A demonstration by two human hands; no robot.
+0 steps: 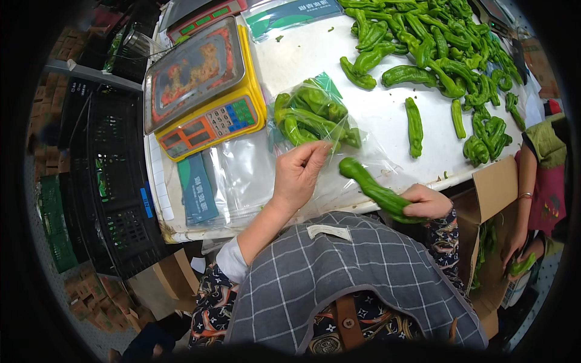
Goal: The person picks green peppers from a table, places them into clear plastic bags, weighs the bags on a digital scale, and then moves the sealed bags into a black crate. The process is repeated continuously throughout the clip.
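Observation:
My left hand (302, 172) pinches the edge of a clear plastic bag (363, 152) between thumb and fingers. Several green peppers (313, 111) lie inside that bag, which rests on the white table (299, 59). In my right hand (426, 202) is one long green pepper (376, 188), held by its lower end. Its other end points up and left, close to the bag's mouth; whether it touches the film I cannot tell. Two loose peppers, a long one (414, 128) and a thinner one (458, 119), lie to the right of the bag.
A yellow scale (256, 90) with a soiled metal pan stands left of the bag. Flat printed bags (197, 190) lie at the near left corner. Peppers are heaped (435, 41) at the far right. Beside an open cardboard box (497, 186), another person's hand (515, 247) reaches down near a pepper.

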